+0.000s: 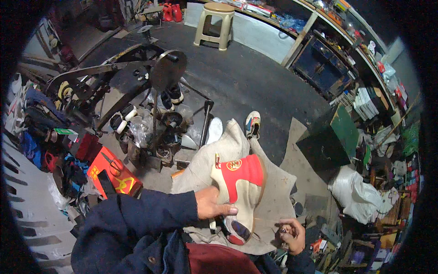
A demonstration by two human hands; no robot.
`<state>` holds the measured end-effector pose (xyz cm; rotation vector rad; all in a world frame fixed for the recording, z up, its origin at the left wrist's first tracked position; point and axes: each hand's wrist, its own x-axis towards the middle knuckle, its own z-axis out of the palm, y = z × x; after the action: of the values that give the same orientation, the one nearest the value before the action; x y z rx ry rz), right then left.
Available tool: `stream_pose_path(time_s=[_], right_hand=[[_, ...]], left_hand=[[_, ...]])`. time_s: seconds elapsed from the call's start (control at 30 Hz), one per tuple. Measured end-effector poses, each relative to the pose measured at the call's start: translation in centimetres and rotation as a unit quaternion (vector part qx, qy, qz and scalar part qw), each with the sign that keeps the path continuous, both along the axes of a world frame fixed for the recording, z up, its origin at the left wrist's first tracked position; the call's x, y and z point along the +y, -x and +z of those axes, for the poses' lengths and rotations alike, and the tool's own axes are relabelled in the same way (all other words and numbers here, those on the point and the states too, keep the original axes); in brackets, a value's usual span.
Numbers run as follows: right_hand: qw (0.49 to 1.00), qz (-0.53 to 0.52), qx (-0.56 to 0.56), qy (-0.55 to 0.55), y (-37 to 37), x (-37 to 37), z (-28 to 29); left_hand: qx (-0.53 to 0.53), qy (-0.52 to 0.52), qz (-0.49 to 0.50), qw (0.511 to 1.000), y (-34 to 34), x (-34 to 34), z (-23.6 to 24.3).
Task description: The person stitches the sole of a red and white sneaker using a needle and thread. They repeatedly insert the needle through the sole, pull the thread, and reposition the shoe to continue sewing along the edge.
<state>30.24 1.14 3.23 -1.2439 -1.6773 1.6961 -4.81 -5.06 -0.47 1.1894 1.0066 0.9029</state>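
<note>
L hand (212, 204) is gripping a red-and-cream shoe (244, 187), thumb resting on its side, red-tipped toe pointing toward the person, over a grey cloth (279, 182). R hand (292, 236) is hovering by the cloth's near R edge w/ fingers bending inward; contents hard to tell. A multicolor sneaker (252, 125) is sitting at the cloth's far edge. At L, orange-handled scissors (115, 171) are lying on a red box (98, 160), nr a blk metal stand (169, 68). At R, a white bag (356, 194) is slumping nr a green box (344, 137); a beige stool (219, 7) is standing in bkgd.
</note>
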Motion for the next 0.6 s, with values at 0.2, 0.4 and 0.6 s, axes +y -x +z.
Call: stream_pose_path(time_s=[0.2, 0.4, 0.6], right_hand=[[0.96, 0.074, 0.19, 0.193, 5.2, -1.4, 0.4], [0.945, -0.102, 0.293, 0.102, 1.3, -3.7, 1.4], [0.996, -0.063, 0.063, -0.026, 4.2, -2.5, -0.7]], left_hand=[[-0.078, 0.012, 0.004, 0.997, -0.8, 0.6, 0.4], [-0.003, 0.029, 0.006, 1.0, -1.3, 0.8, 1.6], [-0.051, 0.023, 0.016, 0.998, -1.3, 1.2, 2.9]])
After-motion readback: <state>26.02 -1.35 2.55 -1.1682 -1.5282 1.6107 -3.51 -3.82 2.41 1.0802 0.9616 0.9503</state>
